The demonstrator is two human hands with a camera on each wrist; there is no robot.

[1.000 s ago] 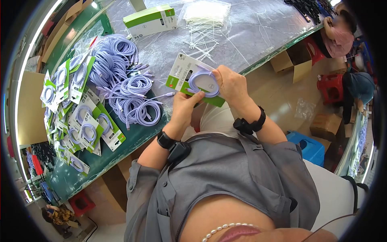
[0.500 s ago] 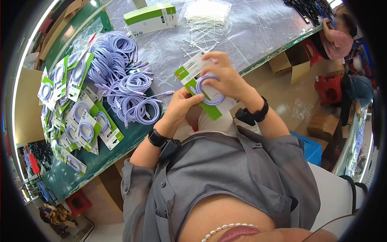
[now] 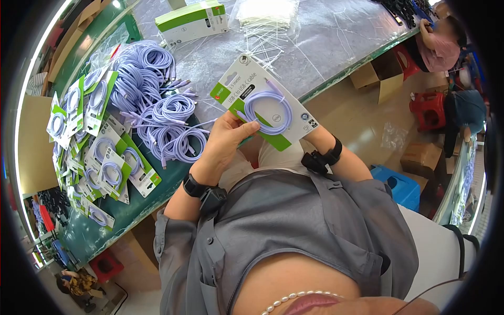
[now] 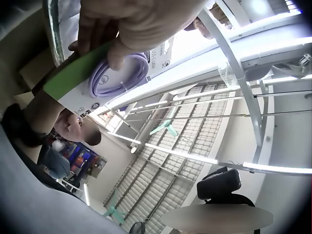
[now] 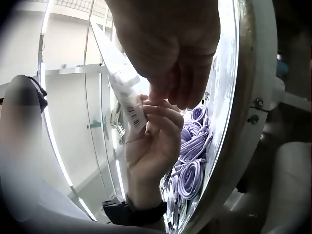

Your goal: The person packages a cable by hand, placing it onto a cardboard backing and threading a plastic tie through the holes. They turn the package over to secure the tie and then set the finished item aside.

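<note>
At the bottom of the head view is a grey shirt (image 3: 294, 220); above it, near the middle, the left hand (image 3: 223, 142) pinches a card (image 3: 257, 71) at its lower left edge, thumb in front beside the coiled cable (image 3: 288, 115). The card extends up and right from that thumb, its long axis slanting from upper left to lower right. The left hand is plainly nearer its front; the right hand (image 5: 175, 53) is mostly behind it, fingers bent, and whether they hold anything I cannot tell. Farther off, at left, lie loose cables (image 3: 173, 110) and packed cables (image 3: 139, 178); white ties (image 3: 265, 18) lie at the top, and a red stool (image 3: 429, 110) stands at right.
</note>
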